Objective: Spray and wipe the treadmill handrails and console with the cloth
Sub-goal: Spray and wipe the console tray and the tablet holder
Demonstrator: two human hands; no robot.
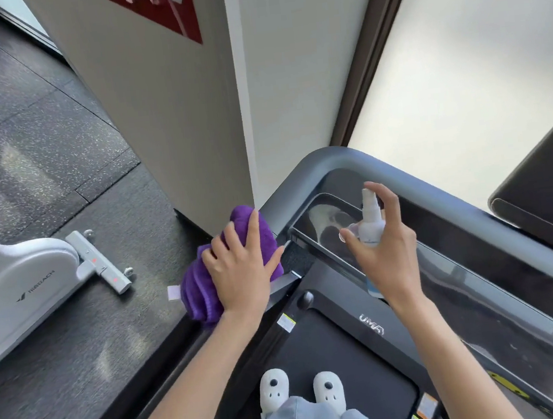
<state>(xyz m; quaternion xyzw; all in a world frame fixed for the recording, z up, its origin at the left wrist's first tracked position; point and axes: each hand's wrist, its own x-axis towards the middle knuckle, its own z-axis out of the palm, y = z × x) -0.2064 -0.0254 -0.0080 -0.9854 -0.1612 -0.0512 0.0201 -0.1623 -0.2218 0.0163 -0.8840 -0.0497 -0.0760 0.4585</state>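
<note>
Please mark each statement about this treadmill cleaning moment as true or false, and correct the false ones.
1. The left hand presses a purple cloth on the left handrail. True.
2. The right hand holds a spray bottle with a finger on its top. True.
3. The cloth is green. False: it is purple.
4. The person stands on the floor beside the treadmill. False: both white slippers are on the treadmill belt.
5. A white exercise bike stands to the left of the treadmill. True.
</note>
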